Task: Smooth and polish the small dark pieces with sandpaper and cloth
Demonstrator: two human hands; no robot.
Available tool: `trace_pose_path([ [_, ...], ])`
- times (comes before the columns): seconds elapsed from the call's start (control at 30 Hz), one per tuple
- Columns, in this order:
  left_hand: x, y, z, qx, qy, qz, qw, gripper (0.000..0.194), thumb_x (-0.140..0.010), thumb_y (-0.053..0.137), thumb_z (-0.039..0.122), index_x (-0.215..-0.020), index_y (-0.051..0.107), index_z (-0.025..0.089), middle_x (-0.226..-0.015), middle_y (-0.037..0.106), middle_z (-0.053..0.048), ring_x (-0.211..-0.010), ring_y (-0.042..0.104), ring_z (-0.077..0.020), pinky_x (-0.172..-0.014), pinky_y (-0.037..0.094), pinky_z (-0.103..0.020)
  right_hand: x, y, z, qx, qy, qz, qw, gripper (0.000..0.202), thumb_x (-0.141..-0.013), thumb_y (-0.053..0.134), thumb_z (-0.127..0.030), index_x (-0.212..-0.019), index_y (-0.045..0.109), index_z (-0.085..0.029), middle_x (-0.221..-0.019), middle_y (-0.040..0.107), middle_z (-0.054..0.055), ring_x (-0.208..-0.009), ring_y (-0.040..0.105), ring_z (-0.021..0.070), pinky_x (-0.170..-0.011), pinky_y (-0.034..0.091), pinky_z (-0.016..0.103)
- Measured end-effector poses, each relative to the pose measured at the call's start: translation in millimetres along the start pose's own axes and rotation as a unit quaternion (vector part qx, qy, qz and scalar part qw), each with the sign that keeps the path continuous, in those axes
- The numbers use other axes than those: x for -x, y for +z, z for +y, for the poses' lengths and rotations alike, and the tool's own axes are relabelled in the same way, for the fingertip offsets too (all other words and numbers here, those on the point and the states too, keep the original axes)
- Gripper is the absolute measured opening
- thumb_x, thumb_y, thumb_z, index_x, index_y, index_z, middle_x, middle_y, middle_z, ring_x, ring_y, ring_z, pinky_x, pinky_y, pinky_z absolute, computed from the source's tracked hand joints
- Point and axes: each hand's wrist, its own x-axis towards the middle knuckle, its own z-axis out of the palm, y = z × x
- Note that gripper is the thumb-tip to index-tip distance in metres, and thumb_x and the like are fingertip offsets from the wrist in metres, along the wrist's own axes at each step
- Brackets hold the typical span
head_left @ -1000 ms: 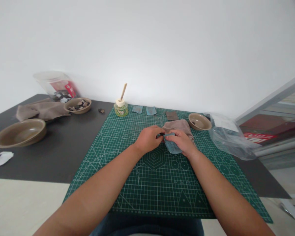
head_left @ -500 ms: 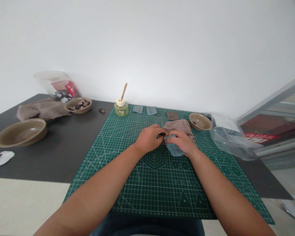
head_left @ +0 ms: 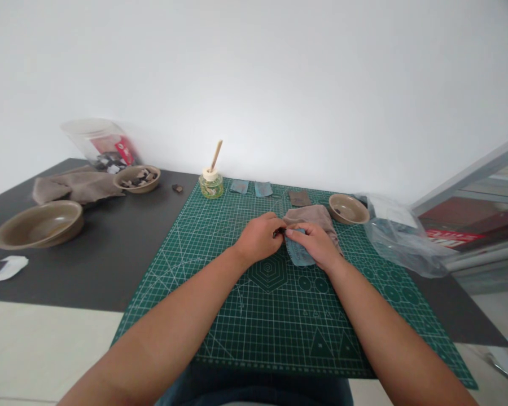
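My left hand point(head_left: 262, 237) is closed, pinching a small dark piece point(head_left: 279, 232) at its fingertips. Close against it, my right hand point(head_left: 315, 242) grips a blue piece of sandpaper point(head_left: 300, 254), the thumb lying over its top edge. The dark piece meets the sandpaper's upper left corner between the two hands; the exact contact is hidden by the fingers. Just behind the hands lies a folded brown cloth point(head_left: 309, 214). Everything is above a green cutting mat point(head_left: 220, 316) with white grid lines.
Along the mat's back stand a reed diffuser point(head_left: 211, 185), two blue squares point(head_left: 263, 189), a brown square point(head_left: 300, 198) and a small bowl point(head_left: 349, 209). A plastic bag point(head_left: 400, 242) lies right. Left are a bowl of dark chips point(head_left: 138, 179), a larger bowl point(head_left: 38, 225), a cloth point(head_left: 78, 187) and a clear jar point(head_left: 99, 144).
My right fingertips have moved in closer to the dark piece, with the sandpaper still held. The whole view has shifted slightly; the surrounding objects stay put.
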Motion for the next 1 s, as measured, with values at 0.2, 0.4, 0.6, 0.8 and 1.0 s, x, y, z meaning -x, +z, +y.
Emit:
trace_pose_path([
  [0.2, 1, 0.6, 2, -0.017, 0.003, -0.021, 1.000, 0.019, -0.074, 0.052, 0.013, -0.083, 0.069, 0.016, -0.077, 0.062, -0.003, -0.071, 0.056, -0.0135, -0.065, 0.046, -0.024, 0, 2, -2, 0.016, 0.013, 0.031, 0.999, 0.017, -0.067, 0.066, -0.033, -0.066, 0.070, -0.017, -0.066, 0.067, 0.001, -0.059, 0.056, 0.0156, -0.056, 0.039, 0.027],
  [0.4, 2, 2.1, 1, -0.018, 0.009, -0.030, 0.999, 0.020, -0.075, 0.053, 0.015, -0.086, 0.069, 0.018, -0.081, 0.063, -0.003, -0.072, 0.057, -0.0137, -0.065, 0.046, -0.024, 1, 1, -4, 0.033, 0.012, 0.044, 0.998, 0.011, -0.063, 0.064, -0.026, -0.061, 0.070, -0.017, -0.066, 0.069, 0.002, -0.060, 0.058, 0.0169, -0.055, 0.040, 0.027],
  [0.6, 1, 0.1, 2, 0.006, 0.008, -0.023, 1.000, 0.020, -0.074, 0.054, 0.014, -0.085, 0.070, 0.018, -0.078, 0.064, -0.003, -0.072, 0.058, -0.0135, -0.065, 0.045, -0.024, 1, 0, -5, 0.018, 0.015, 0.042, 0.999, 0.008, -0.061, 0.062, -0.020, -0.058, 0.068, -0.017, -0.061, 0.068, 0.002, -0.058, 0.058, 0.0166, -0.057, 0.043, 0.028],
  [0.8, -1, -2.8, 3, 0.025, -0.020, -0.014, 0.999, 0.018, -0.073, 0.054, 0.013, -0.082, 0.070, 0.018, -0.078, 0.067, -0.002, -0.072, 0.058, -0.0138, -0.067, 0.045, -0.025, 3, 1, -13, -0.047, 0.042, 0.054, 0.997, 0.007, -0.058, 0.063, -0.020, -0.056, 0.069, -0.016, -0.058, 0.067, 0.003, -0.056, 0.058, 0.0157, -0.056, 0.044, 0.027],
  [1.0, -2, -1.9, 2, 0.030, -0.049, -0.014, 0.998, 0.021, -0.073, 0.054, 0.012, -0.086, 0.069, 0.018, -0.081, 0.069, -0.001, -0.069, 0.058, -0.0132, -0.066, 0.045, -0.024, 3, 3, -15, -0.121, 0.082, 0.045, 0.988, 0.011, -0.054, 0.067, -0.022, -0.063, 0.070, -0.016, -0.062, 0.068, 0.003, -0.054, 0.059, 0.0157, -0.051, 0.045, 0.027],
])
